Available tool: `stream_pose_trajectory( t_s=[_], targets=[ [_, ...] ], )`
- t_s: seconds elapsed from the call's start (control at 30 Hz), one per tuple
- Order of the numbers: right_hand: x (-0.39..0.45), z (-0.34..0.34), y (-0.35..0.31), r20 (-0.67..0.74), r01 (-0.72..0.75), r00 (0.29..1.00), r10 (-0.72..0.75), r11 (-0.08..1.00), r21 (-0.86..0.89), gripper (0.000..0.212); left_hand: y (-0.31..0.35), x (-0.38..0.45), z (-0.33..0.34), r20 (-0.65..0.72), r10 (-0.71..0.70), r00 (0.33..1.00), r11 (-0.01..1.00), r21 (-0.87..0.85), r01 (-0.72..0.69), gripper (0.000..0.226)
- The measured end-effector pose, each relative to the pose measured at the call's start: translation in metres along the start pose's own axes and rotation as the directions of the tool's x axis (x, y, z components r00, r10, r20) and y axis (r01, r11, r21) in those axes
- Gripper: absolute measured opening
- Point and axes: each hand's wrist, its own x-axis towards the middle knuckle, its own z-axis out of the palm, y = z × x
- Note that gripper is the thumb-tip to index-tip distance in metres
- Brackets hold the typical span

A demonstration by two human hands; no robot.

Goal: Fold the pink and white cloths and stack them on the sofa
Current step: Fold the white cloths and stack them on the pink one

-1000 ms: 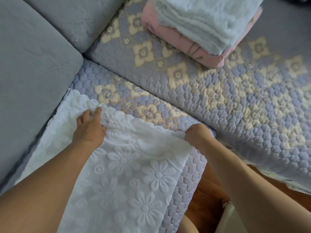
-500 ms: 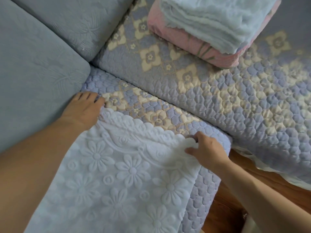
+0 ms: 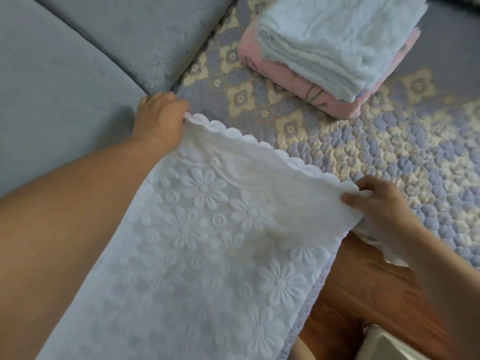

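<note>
A white cloth (image 3: 207,242) with raised flowers and a scalloped edge lies stretched across the sofa seat in front of me. My left hand (image 3: 158,118) grips its far left corner by the grey back cushion. My right hand (image 3: 376,201) pinches the far right corner near the seat's front edge. The far edge is taut between the two hands and lifted a little off the seat. Further back on the right a folded white cloth (image 3: 337,45) rests on a folded pink cloth (image 3: 291,76).
The quilted lilac and cream sofa cover (image 3: 389,157) runs along an L-shaped seat. Grey back cushions (image 3: 65,81) stand on the left. Wooden floor (image 3: 363,294) shows at the lower right, with a pale object (image 3: 405,346) at the frame's bottom edge.
Both hands have taken the cloth's far corners and pulled them up and apart, so the far edge is now straight and raised. The view has shifted right.
</note>
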Motion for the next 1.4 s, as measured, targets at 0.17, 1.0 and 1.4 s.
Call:
stream_pose_trajectory(
  t_s=[0.17,1.0,1.4],
  targets=[
    [-0.086,-0.009,-0.014,0.221,0.113,0.971,-0.097,0.992,-0.063,0.019,-0.040,-0.083,-0.042,-0.039,-0.099,0.994,0.993,-0.073,0.096,0.018],
    [-0.563,0.343,0.225,0.825,0.588,0.561,-0.060,0.731,-0.346,0.031,-0.175,-0.793,0.108,0.541,-0.820,0.187,-0.329,-0.713,0.619,0.037],
    [-0.625,0.406,0.292,0.946,0.830,0.298,-0.129,0.525,-0.190,0.017,-0.200,-0.866,0.130,0.475,-0.850,0.228,-0.236,-0.730,0.641,0.045]
  ],
)
